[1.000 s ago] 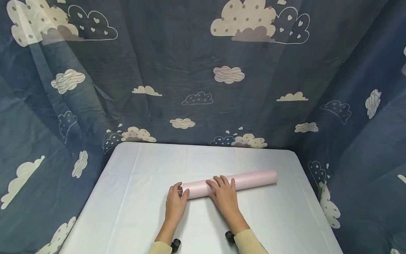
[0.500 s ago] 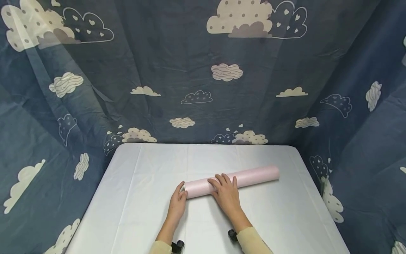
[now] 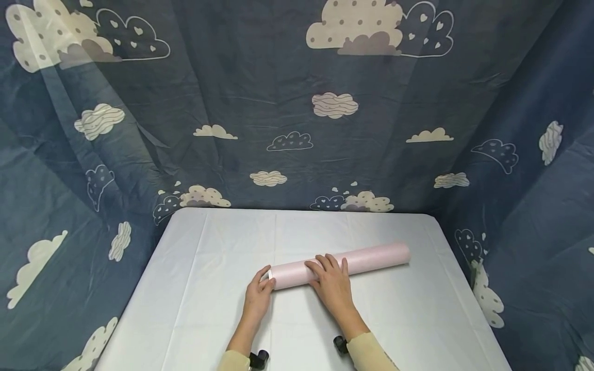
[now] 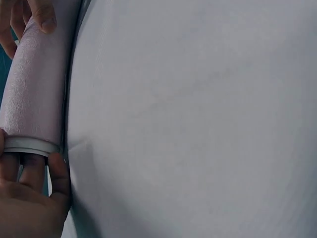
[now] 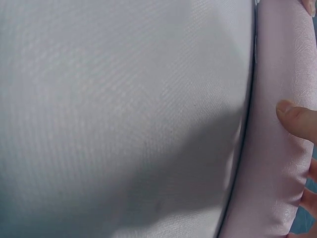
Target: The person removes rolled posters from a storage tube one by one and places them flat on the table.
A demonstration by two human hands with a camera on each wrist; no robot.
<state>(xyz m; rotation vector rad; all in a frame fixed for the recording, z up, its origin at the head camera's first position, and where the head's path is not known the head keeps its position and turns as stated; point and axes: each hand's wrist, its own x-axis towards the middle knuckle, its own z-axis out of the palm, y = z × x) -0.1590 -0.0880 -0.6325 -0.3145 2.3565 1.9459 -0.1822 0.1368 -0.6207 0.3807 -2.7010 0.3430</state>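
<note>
A long pink wallpaper roll (image 3: 376,257) with an embossed surface lies slantwise on the white table, its right end farther back. My left hand (image 3: 259,299) holds the roll's left end; in the left wrist view its fingers (image 4: 33,171) reach up to and into the hollow opening at the white rim (image 4: 29,145). Over the roll, left of its middle, my right hand (image 3: 334,291) grips it from above with the fingers spread across the top. The right thumb (image 5: 294,119) presses on the near side in the right wrist view.
The white-covered table (image 3: 223,242) has rounded far corners and fold creases. Dark blue cloth (image 3: 260,103) printed with clouds hangs behind it and on both sides. A black band with a small camera (image 3: 260,359) sits at the left wrist, another camera (image 3: 341,344) at the right.
Since a second ago my left fingers have shifted at the roll's end, and the white rim shows more. The roll sits slightly farther right in view. Little differs over the last half second.
</note>
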